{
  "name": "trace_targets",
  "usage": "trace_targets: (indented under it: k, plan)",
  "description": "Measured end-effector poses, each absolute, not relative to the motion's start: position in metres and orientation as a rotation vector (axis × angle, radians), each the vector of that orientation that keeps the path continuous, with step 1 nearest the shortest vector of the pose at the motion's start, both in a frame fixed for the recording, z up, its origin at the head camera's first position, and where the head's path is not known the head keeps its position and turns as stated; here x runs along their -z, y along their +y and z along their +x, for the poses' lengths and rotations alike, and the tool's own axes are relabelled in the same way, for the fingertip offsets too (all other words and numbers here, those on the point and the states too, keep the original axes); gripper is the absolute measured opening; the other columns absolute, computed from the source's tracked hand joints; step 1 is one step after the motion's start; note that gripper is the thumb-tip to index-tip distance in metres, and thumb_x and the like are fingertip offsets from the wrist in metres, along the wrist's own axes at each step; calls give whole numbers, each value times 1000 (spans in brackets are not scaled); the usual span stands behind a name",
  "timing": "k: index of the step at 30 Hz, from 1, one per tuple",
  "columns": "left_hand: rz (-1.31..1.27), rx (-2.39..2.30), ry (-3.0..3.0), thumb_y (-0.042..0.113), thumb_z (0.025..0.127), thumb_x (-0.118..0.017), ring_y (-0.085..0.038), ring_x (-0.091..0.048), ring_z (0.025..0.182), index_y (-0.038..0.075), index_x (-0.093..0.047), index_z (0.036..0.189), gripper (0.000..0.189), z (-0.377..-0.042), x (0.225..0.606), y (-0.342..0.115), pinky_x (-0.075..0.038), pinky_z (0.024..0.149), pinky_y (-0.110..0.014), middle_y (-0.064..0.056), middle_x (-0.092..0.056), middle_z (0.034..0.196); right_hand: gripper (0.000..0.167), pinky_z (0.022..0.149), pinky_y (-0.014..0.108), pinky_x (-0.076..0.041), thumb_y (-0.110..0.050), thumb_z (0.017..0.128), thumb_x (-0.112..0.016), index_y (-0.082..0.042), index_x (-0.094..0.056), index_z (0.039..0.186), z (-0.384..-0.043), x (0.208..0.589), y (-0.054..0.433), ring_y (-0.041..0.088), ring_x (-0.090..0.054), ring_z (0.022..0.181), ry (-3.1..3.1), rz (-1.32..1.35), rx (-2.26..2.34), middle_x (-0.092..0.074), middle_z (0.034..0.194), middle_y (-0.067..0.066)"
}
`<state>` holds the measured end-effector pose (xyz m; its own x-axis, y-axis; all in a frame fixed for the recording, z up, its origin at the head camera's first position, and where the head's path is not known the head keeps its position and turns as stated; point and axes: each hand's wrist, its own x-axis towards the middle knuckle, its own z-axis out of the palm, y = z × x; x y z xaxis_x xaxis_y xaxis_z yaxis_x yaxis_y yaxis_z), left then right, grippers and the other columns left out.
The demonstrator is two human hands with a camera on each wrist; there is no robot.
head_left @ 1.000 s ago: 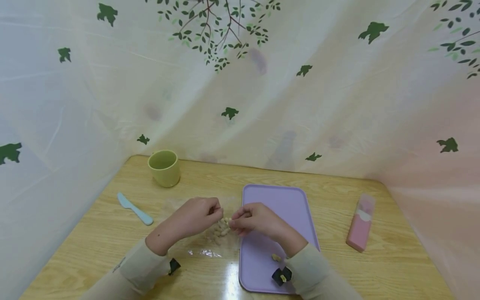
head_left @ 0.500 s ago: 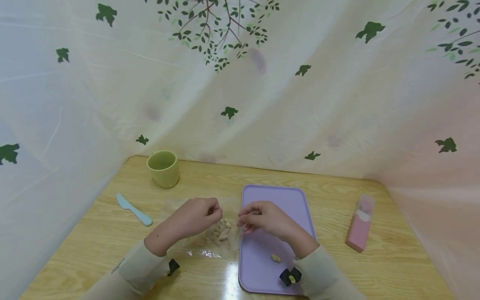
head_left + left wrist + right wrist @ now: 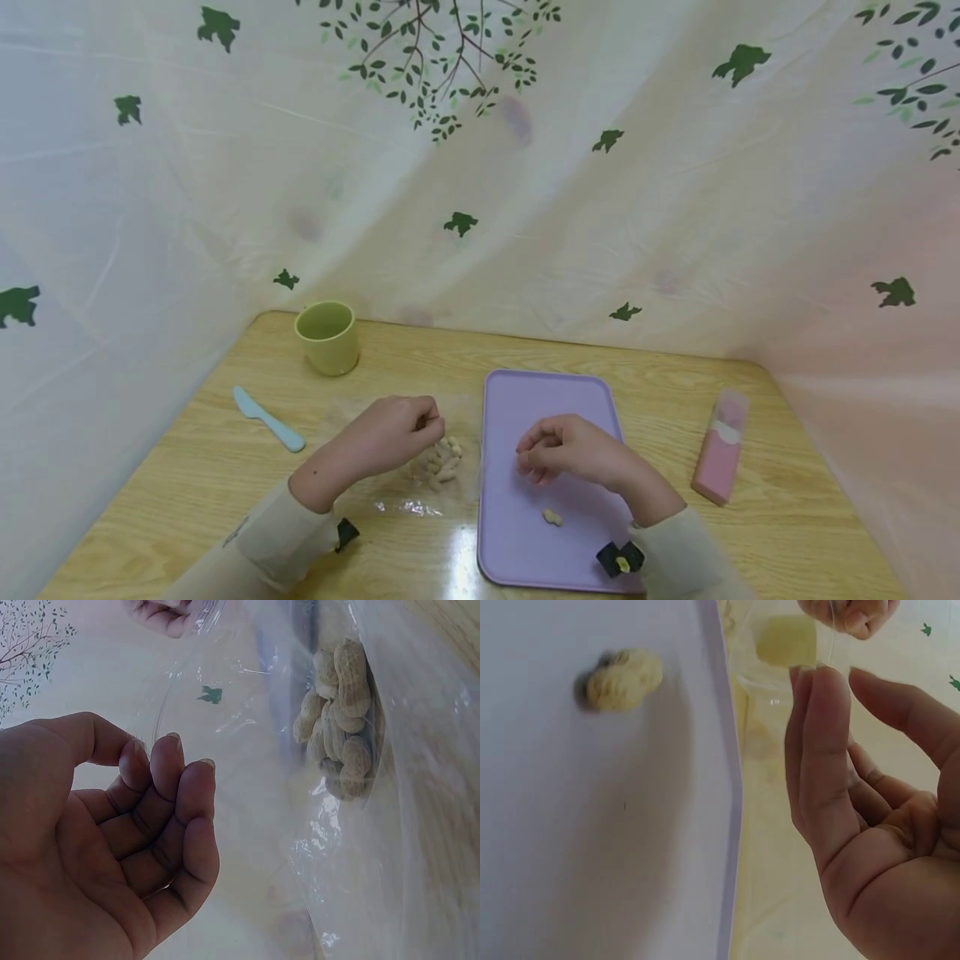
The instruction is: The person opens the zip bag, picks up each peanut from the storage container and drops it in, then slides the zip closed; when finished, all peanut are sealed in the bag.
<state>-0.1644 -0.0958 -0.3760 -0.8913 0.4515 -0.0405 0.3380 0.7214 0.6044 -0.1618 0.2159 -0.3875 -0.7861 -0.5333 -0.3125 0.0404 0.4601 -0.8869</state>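
Observation:
With thumb and fingertips, my left hand (image 3: pixel 390 437) pinches the rim of a clear plastic bag (image 3: pixel 255 750), as the left wrist view shows. Several peanuts in their shells (image 3: pixel 349 697) lie inside the bag, beside that hand. My right hand (image 3: pixel 581 454) is above the purple tray (image 3: pixel 517 558), its fingers loosely bent. A gap shows between its thumb and fingertips in the right wrist view, with nothing held there. One whole peanut (image 3: pixel 624 679) rests on the tray, nearer to me than the right hand.
At the back left stands a green mug (image 3: pixel 328 342). A light blue knife (image 3: pixel 267 418) lies left of the bag. Off to the right is a pink case (image 3: pixel 721 454) with a see-through end. A pale leaf-print curtain (image 3: pixel 360 208) surrounds the table.
My right hand has drawn away from the bag's opening to the right, over the tray, and its fingers have loosened. The left hand keeps its place at the bag's rim.

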Motion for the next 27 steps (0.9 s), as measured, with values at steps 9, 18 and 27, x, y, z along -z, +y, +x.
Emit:
trace_targets:
  k: [9,18,27]
  plan:
    - [646,-909,2735,20,103,-56,-7,-47,60,17,-65,86,20,-165,375,-95,-40,58,-23,7,-54,67,14,66,31,-58,-21,89,-79,-7,-76,93,-157,393,234,14,-67,71,2248,-433,1055,-73,82,1]
    - [644,-910,2735,20,103,-56,-7,-47,60,17,-65,86,20,-165,374,-95,-40,58,-23,7,-54,67,21,55,24,-51,-20,82,-90,-10,-71,81,-149,399,237,10,-63,58,2202,-420,928,-69,71,-3]
    - [647,-912,2734,19,103,-56,-7,-48,60,17,-65,86,20,-165,373,-94,-41,58,-23,7,-55,68,19,53,25,-49,-15,84,-87,-10,-70,77,-146,401,232,11,-62,55,2232,-456,891,-68,69,-1]
